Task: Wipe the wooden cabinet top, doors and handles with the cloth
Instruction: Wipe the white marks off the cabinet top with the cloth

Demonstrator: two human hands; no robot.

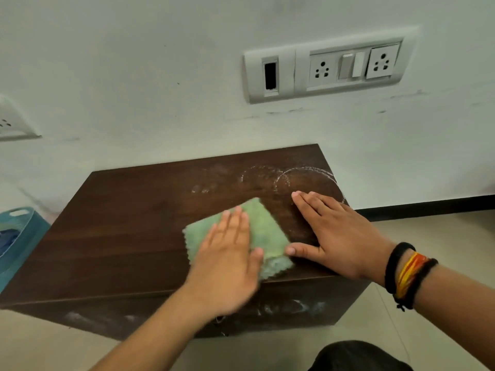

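A dark wooden cabinet [120,231] stands against the white wall, seen from above. Its top carries white dusty ring marks [284,178] at the back right, and pale smears show on its front face. A folded green cloth [267,231] lies on the top near the front edge. My left hand [227,261] presses flat on the cloth with straight fingers. My right hand [337,234] rests flat on the bare wood just right of the cloth, its thumb touching the cloth's edge. The doors and handles are mostly hidden below the top.
A blue plastic basket [18,236] stands at the cabinet's left side. Wall sockets and switches [326,68] sit above the cabinet, and another socket plate [10,124] is at far left. Pale floor tiles [428,231] lie to the right.
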